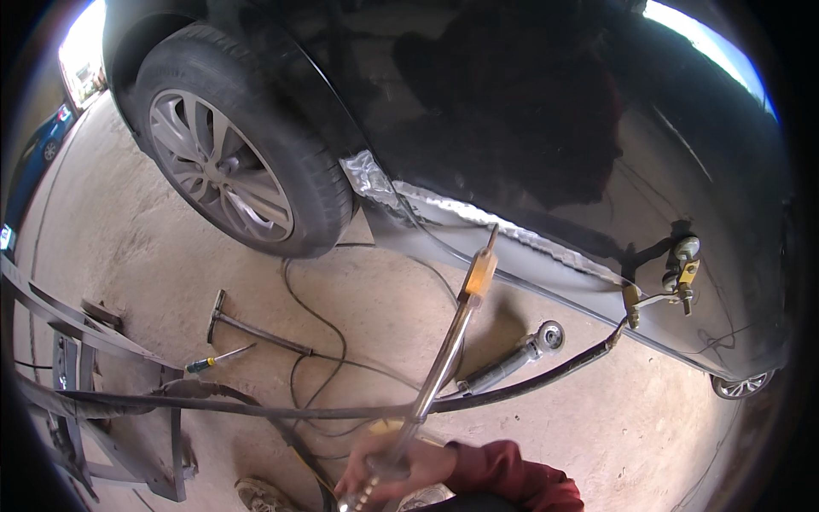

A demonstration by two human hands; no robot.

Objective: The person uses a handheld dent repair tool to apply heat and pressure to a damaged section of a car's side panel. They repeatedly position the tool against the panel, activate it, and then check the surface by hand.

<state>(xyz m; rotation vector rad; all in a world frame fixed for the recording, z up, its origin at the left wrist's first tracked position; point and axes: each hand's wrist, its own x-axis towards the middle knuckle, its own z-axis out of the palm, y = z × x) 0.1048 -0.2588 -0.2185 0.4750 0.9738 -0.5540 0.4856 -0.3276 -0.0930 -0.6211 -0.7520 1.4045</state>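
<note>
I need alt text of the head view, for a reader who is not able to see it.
The person's right hand in a dark red sleeve grips a long metal tool, its tip at the bare-metal strip low on a dark car; contact is unclear. A T-shaped tool, a screwdriver and a grinder-like tool lie on the floor.

On my feed, daylight burns out to white at the upper left and upper right. The pale concrete floor (597, 410) reads bright, with soft shadows; the glossy black car side (512, 102) is dim and reflective. I get glare off the bare silver metal strip (461, 209). The right hand (388, 465) looks blurred. Fisheye distortion bends edges toward a black rim.
</note>
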